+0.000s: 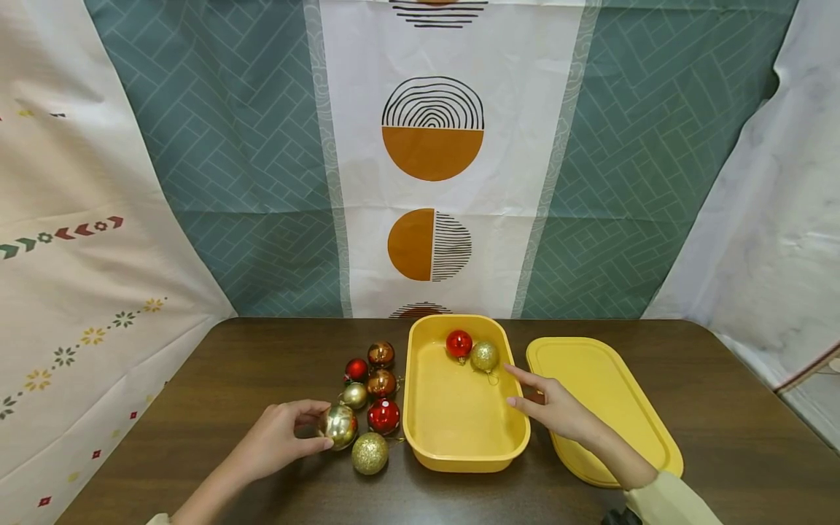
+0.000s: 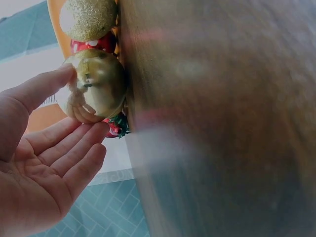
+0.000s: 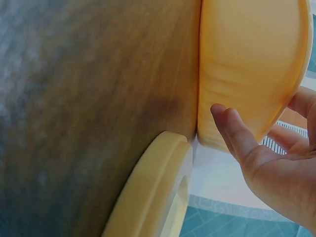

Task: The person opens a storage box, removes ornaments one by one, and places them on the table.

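My left hand (image 1: 284,437) has its thumb and fingertips around a shiny gold Christmas ball (image 1: 338,426), which stands on the table. In the left wrist view the thumb lies on one side of the ball (image 2: 94,86) and the fingers on the other. Right beside it are a glittery gold ball (image 1: 370,453), a shiny red ball (image 1: 383,415) and a smaller gold ball (image 1: 354,396). My right hand (image 1: 558,408) is at the right rim of a yellow container (image 1: 420,437), fingers spread and loosely bent, holding nothing. Inside the container lie a red ball (image 1: 459,343) and a glittery gold ball (image 1: 485,357).
Two copper balls (image 1: 381,383) and a small red ball (image 1: 356,370) lie left of the container. A yellow lid (image 1: 610,394) rests on the brown table (image 1: 262,364) at the right, partly under my right forearm. A patterned curtain (image 1: 262,182) hangs behind the table.
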The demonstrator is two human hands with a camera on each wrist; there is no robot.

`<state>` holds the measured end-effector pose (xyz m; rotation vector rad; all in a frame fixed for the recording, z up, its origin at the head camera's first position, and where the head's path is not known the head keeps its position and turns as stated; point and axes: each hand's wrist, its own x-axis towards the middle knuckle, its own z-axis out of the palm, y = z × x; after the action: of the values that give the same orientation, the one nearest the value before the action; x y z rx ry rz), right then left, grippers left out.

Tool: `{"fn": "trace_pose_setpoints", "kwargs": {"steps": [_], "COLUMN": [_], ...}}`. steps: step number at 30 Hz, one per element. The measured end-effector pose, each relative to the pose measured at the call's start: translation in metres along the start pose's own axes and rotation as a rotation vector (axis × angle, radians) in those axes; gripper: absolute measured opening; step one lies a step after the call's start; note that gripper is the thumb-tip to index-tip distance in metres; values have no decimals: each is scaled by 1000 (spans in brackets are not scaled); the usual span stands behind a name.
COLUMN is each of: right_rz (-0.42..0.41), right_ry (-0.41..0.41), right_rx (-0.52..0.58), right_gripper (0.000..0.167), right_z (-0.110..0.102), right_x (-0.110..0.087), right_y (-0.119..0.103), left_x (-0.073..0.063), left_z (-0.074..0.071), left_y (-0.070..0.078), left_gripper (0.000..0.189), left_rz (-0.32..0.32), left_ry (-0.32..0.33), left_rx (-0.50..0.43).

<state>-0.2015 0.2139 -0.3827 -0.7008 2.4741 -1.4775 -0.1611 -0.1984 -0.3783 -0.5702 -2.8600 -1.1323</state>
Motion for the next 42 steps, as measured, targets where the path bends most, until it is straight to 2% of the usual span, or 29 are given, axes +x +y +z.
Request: {"fn": "trace_pose_setpoints", "kwargs": {"steps": [13,18,23,27,31,38,42], "right_rz": [-2,-9,-8,-10,-13,-12,-2], "right_ry": [-14,-4,-1,-3,-2,3,-3], "right_rx": [40,17,2,7,9,-2,3], "right_gripper": [60,59,59,59,59,58,59], "right_z": [0,0,0,0,0,-1,-1], "right_x": [0,-1,-1,-1,-1,0,0], "right_y": [-1,-1,-2,-1,-1,-3,-2], "left_x": [-1,-2,1,7,18,38,50], "left_z": [0,-1,2,11,22,41,54], "left_y": [2,10,24,38,53,77,91], "left_gripper": [54,58,56,51,46,43,43], "left_rz": [-18,-14,-7,8,54,116,163], "left_ry": [28,89,165,206,231,219,192], "left_rx": [19,71,81,42,-9,-111,-126]}}
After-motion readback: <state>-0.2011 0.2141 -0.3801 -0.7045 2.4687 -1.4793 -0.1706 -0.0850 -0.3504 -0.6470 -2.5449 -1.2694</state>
